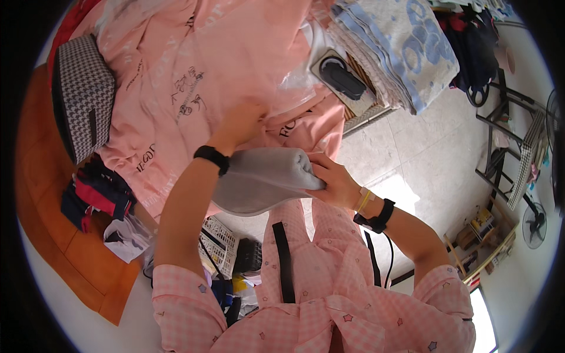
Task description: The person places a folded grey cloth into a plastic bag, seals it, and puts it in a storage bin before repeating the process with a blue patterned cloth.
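Note:
A grey cloth item point(269, 176), rolled or folded over at its top edge, hangs before my body. My right hand point(331, 178) grips its right end, with the fingers around the rolled edge. My left hand point(242, 123) is blurred and lies just above the grey item, over the pink printed bedding point(176, 97); its fingers are too unclear to tell whether they hold anything. A clear plastic sheet or bag point(295, 86) lies on the bedding close to my left hand's fingers. Each wrist wears a black band.
A houndstooth-patterned box-shaped thing point(86, 97) stands at the left, above dark folded clothes point(99, 189). Folded blue-and-white towels or blankets point(406, 48) lie upper right, beside a black device point(342, 79). White plastic baskets point(220, 242) sit below. A rack point(503, 137) and fan point(534, 225) stand right.

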Action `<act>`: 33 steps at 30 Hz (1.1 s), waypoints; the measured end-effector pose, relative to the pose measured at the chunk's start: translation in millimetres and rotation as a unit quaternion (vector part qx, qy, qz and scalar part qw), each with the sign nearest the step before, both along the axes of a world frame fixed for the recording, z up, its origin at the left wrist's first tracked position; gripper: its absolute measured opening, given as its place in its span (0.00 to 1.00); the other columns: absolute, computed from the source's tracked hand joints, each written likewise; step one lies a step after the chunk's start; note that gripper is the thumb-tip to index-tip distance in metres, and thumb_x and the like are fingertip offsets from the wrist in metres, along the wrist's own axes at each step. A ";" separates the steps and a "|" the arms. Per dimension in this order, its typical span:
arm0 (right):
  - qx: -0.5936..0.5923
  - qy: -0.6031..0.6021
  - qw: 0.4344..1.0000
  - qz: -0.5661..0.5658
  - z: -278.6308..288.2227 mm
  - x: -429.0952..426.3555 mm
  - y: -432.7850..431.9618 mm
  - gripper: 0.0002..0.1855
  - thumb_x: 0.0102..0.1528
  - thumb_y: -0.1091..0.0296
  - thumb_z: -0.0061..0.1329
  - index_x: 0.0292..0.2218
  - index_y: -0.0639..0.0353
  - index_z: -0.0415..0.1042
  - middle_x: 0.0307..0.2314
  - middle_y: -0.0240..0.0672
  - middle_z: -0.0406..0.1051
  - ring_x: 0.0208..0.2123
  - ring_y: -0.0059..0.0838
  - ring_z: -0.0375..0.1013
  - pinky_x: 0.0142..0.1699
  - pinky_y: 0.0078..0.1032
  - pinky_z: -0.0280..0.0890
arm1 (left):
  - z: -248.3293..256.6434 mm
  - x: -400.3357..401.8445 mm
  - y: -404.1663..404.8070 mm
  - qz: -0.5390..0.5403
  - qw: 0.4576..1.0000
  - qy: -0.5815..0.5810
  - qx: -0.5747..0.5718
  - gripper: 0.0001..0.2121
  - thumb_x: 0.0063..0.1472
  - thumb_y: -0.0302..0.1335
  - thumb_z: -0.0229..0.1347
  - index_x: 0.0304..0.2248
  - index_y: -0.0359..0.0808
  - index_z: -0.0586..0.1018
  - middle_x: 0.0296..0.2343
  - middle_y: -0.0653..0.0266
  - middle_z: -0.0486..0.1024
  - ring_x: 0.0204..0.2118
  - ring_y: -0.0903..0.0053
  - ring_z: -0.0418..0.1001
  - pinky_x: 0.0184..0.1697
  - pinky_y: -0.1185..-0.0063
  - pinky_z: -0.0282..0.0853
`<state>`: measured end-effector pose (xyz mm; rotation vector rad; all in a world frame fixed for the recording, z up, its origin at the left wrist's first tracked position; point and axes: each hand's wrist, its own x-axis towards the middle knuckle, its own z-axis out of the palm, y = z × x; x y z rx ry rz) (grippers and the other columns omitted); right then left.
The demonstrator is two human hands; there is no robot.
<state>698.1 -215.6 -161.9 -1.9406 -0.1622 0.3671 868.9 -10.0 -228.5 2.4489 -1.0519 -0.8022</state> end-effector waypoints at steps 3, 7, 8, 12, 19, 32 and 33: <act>-0.016 -0.017 1.000 -0.009 0.8 -0.9 -5.6 0.17 0.39 0.67 0.58 0.31 0.62 0.67 0.44 0.38 0.62 0.38 0.35 0.69 0.36 0.27 0.68 | 10.2 6.8 -2.8 0.033 0.995 0.089 -0.003 0.05 0.50 0.27 0.52 0.28 0.38 0.73 0.25 0.55 0.71 0.30 0.59 0.69 0.32 0.69 0.64; 0.009 -0.008 1.000 -0.012 4.1 1.9 -1.2 0.16 0.40 0.65 0.58 0.30 0.62 0.68 0.45 0.38 0.62 0.40 0.36 0.69 0.38 0.28 0.67 | 14.9 0.0 2.9 0.078 0.994 0.079 -0.010 0.06 0.52 0.27 0.48 0.29 0.35 0.73 0.28 0.53 0.72 0.33 0.57 0.69 0.35 0.69 0.64; 0.008 -0.015 1.000 -0.006 4.7 2.9 -0.4 0.16 0.40 0.65 0.58 0.29 0.62 0.68 0.45 0.38 0.62 0.40 0.36 0.69 0.38 0.28 0.67 | 15.5 -1.1 3.6 0.129 0.988 0.087 -0.020 0.07 0.53 0.27 0.47 0.30 0.35 0.73 0.29 0.53 0.72 0.34 0.57 0.69 0.36 0.69 0.64; 0.002 -0.073 0.997 -0.004 12.0 15.7 10.9 0.17 0.40 0.65 0.58 0.31 0.61 0.69 0.44 0.38 0.63 0.41 0.38 0.68 0.41 0.31 0.65 | 19.6 1.3 17.5 0.190 0.975 0.115 0.019 0.07 0.54 0.26 0.46 0.31 0.35 0.73 0.31 0.52 0.73 0.35 0.56 0.69 0.37 0.68 0.64; -0.067 0.019 0.995 0.073 -4.3 49.1 20.1 0.24 0.46 0.58 0.51 0.45 0.57 0.65 0.44 0.46 0.63 0.39 0.44 0.67 0.40 0.35 0.64 | 60.0 10.5 12.6 0.178 0.977 0.055 -0.104 0.06 0.53 0.23 0.48 0.31 0.36 0.75 0.27 0.55 0.72 0.30 0.59 0.70 0.32 0.71 0.65; -0.053 0.109 0.986 -0.114 -47.0 78.8 33.3 0.20 0.50 0.56 0.47 0.38 0.63 0.68 0.26 0.49 0.71 0.31 0.49 0.69 0.37 0.36 0.63 | 74.0 -28.5 12.9 0.136 0.949 -0.226 -0.171 0.12 0.42 0.17 0.54 0.30 0.39 0.76 0.23 0.67 0.70 0.25 0.71 0.68 0.26 0.76 0.63; -0.060 0.063 0.983 -0.160 -51.6 78.8 33.6 0.19 0.49 0.58 0.48 0.38 0.63 0.68 0.26 0.49 0.71 0.31 0.48 0.69 0.37 0.35 0.63 | 74.0 -32.5 15.0 0.137 0.949 -0.226 -0.171 0.12 0.42 0.17 0.54 0.30 0.39 0.76 0.23 0.67 0.70 0.25 0.71 0.68 0.26 0.76 0.63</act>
